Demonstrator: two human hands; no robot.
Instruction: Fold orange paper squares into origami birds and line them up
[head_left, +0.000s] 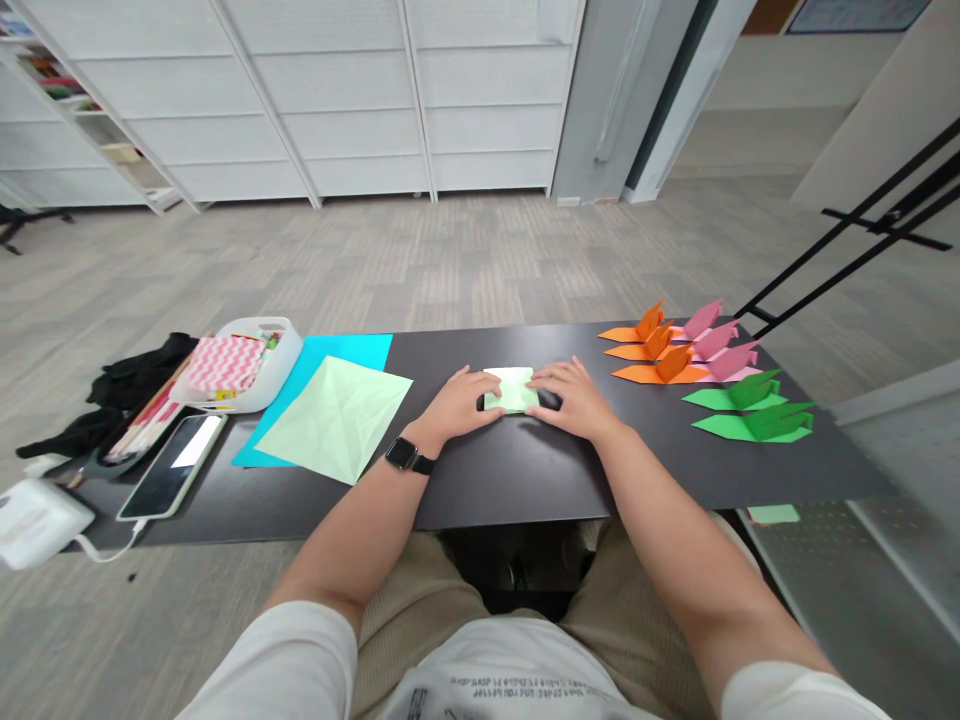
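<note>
A small piece of pale green folded paper point(511, 388) lies at the middle of the dark table. My left hand point(459, 403), with a watch on its wrist, grips the paper's left edge between thumb and fingers. On the right edge, my right hand point(574, 402) holds it the same way. To the left, a creased pale green square sheet point(337, 420) rests partly over a blue sheet point(367, 350). Folded paper birds stand at the right: several orange ones point(651, 352), several pink ones point(724, 345) and two green ones point(757, 410).
A white basket point(281, 375) with a pink zigzag-patterned item stands at the table's left end. Near it lie a phone point(176, 465) on a cable, a white charger point(41, 520) and black cloth point(142, 370). A black metal frame point(862, 225) rises beyond the right end.
</note>
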